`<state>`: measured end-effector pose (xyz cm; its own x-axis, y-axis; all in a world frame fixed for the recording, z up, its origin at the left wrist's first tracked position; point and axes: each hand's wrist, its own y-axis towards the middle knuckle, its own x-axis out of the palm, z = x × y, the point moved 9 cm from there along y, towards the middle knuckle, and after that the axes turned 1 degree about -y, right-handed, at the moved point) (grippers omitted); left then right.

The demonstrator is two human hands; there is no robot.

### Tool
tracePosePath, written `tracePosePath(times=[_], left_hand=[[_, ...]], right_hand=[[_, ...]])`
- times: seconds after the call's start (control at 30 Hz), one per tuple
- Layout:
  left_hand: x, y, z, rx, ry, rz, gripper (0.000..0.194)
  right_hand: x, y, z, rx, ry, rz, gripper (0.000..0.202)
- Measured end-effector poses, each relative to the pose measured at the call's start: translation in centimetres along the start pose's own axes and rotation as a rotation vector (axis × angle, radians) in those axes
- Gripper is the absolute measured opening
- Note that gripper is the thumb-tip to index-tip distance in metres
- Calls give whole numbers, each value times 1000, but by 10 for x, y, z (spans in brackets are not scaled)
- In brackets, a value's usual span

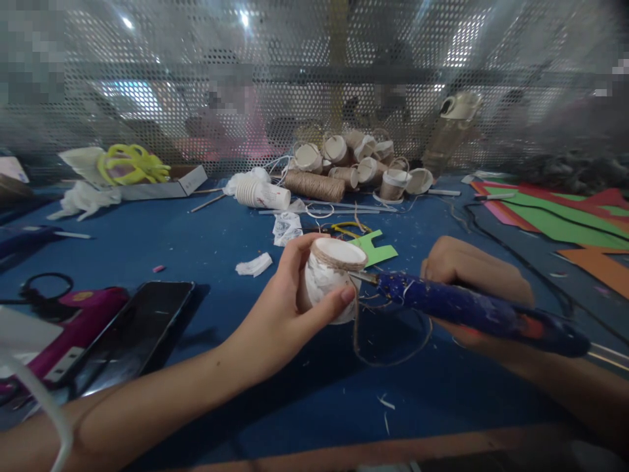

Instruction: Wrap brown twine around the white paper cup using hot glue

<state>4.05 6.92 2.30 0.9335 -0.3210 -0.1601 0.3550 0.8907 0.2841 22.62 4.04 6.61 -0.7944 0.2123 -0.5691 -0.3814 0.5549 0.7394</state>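
A small white paper cup (324,285) is gripped in my left hand (280,308), thumb in front and fingers behind. Brown twine (339,262) is wound around the cup close to its upper end. A loose tail of the twine hangs down and loops out to the right over the table. My right hand (472,275) is closed around a blue hot glue gun (442,301). The metal nozzle points left and meets the cup's side just under the twine, though whether it touches cannot be told.
Behind the cup lie twine-wrapped cups (393,183), a twine roll (314,185) and stacked paper cups (260,195). A phone (142,328) and a magenta power strip (83,328) lie left. Coloured paper (565,216) and a black cable (515,252) are right. A perforated metal screen (295,78) stands behind.
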Motion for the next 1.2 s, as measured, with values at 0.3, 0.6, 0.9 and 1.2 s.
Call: tracePosePath(times=[0.3, 0.6, 0.9, 1.2], left_hand=[[-4, 2, 1, -15, -48, 25, 44], [-4, 1, -3, -27, -124, 15, 40], [-3, 3, -2, -36, -41, 19, 42], [-3, 4, -6, -43, -6, 35, 43]], right_hand=[[-3, 2, 1, 6, -11, 32, 28], [-5, 1, 3, 12, -5, 46, 27], [-3, 2, -4, -50, -66, 35, 24], [-1, 2, -11, -104, -113, 46, 25]])
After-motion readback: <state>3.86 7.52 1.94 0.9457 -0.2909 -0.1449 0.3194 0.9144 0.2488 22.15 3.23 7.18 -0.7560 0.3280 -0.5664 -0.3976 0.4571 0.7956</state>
